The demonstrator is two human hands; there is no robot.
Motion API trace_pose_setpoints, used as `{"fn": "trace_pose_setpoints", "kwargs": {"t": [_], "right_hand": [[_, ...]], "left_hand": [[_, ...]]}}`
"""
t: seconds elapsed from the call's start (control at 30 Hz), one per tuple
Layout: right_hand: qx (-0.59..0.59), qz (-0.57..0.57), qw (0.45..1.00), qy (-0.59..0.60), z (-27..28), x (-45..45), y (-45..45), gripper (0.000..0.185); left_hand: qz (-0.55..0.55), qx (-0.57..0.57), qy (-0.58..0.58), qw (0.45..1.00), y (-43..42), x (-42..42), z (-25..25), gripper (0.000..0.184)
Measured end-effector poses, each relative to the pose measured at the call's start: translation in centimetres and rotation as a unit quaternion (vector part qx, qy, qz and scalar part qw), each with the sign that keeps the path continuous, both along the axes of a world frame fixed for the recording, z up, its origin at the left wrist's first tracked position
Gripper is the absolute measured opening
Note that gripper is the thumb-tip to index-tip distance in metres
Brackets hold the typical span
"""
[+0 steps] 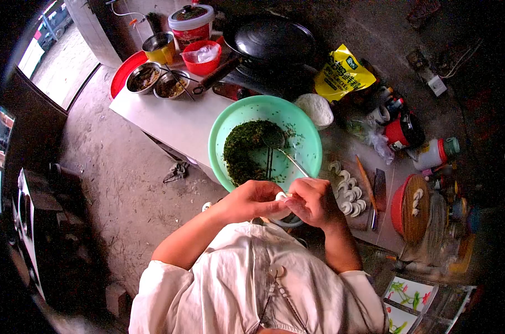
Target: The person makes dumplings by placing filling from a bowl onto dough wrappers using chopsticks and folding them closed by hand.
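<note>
Both my hands meet at the near rim of a green bowl (216,142). Between their fingertips is a small white piece of dough (282,196), mostly covered by the fingers. My left hand (257,199) pinches it from the left, and my right hand (314,201) closes on it from the right. Chopped dark green filling (238,146) lies in the bowl, with a metal spoon (293,161) resting in it. To the right of my right hand, several white folded dumplings (350,195) sit on the table.
Beside the dumplings lie a wooden rolling pin (367,177) and a knife (379,192). A round wooden board (416,222) holds more dumplings further right. Behind the bowl are a black wok lid (272,39), a yellow bag (343,75) and a white bowl of flour (314,110).
</note>
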State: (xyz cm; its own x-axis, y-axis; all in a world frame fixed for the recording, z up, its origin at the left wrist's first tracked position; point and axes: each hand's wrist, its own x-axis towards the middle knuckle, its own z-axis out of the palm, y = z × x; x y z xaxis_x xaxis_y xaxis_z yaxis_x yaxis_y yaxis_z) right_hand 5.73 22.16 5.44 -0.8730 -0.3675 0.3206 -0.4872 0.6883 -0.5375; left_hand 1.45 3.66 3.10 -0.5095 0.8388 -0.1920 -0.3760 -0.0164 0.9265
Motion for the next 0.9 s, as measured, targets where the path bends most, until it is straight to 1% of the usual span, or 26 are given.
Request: {"fn": "trace_pose_setpoints", "kwargs": {"t": [0.03,0.07,0.1,0.17,0.2,0.27,0.3,0.37,0.4,0.47,0.57,0.63,0.67,0.73,0.77,0.87,0.9], "right_hand": [[-0.017,0.009,1.000,-0.024,0.3,0.1,0.0,0.041],[-0.033,0.018,0.998,-0.047,0.5,0.1,0.1,0.045],[-0.034,0.017,0.998,-0.047,0.5,0.0,0.3,0.045],[-0.077,0.053,0.991,-0.097,0.6,0.0,0.8,0.047],[-0.078,0.053,0.991,-0.096,0.4,-0.1,0.8,0.047],[-0.129,0.034,0.986,-0.102,-0.1,-0.1,0.7,0.036],[-0.129,0.034,0.986,-0.101,-0.1,-0.2,0.5,0.036],[-0.048,0.038,0.998,-0.003,0.1,-0.3,-0.1,0.020],[-0.048,0.038,0.998,-0.003,0.2,-0.4,-0.1,0.020],[-0.014,0.046,0.999,0.006,0.3,-0.4,-0.1,0.014],[-0.001,0.019,1.000,-0.008,-0.1,-0.3,0.1,0.017],[-0.010,0.021,1.000,-0.013,-0.2,-0.3,0.4,0.017],[-0.019,0.023,0.999,-0.018,-0.2,-0.3,0.5,0.018],[-0.018,0.009,1.000,-0.015,-0.1,-0.3,0.4,0.019],[-0.018,-0.007,1.000,-0.013,-0.1,-0.3,0.3,0.020],[-0.004,-0.022,0.999,-0.039,-0.2,-0.2,0.0,0.018],[0.012,-0.018,0.999,-0.025,-0.2,-0.3,-0.1,0.015]], "left_hand": [[0.000,0.024,-0.013,1.000,0.0,0.0,0.1,0.030],[0.000,0.024,-0.013,1.000,0.0,0.1,0.1,0.030],[-0.002,0.017,-0.007,1.000,0.0,0.1,0.1,0.030],[-0.004,0.010,-0.002,1.000,0.0,0.1,0.2,0.030],[-0.007,0.004,0.001,1.000,0.0,0.1,0.2,0.030],[-0.011,-0.003,0.005,1.000,-0.1,0.0,0.1,0.030],[-0.010,0.008,-0.005,1.000,-0.1,0.0,-0.3,0.029],[-0.009,0.019,-0.015,1.000,0.0,0.1,-0.4,0.029],[-0.005,0.020,-0.022,1.000,0.1,0.2,-0.4,0.029],[-0.001,0.021,-0.030,0.999,0.1,0.3,-0.4,0.029],[0.009,0.026,-0.026,0.999,0.0,0.2,-0.5,0.030],[-0.005,-0.016,-0.005,1.000,-0.2,-0.1,-0.6,0.030],[-0.004,-0.016,-0.006,1.000,-0.1,0.0,-0.6,0.030],[0.002,0.031,-0.024,0.999,0.0,0.1,-0.4,0.030],[0.003,0.031,-0.023,0.999,0.1,0.0,-0.4,0.030],[0.067,0.060,-0.008,0.996,0.2,-0.1,-0.5,0.030],[0.059,0.061,-0.011,0.996,0.2,-0.1,-0.9,0.029]]}}
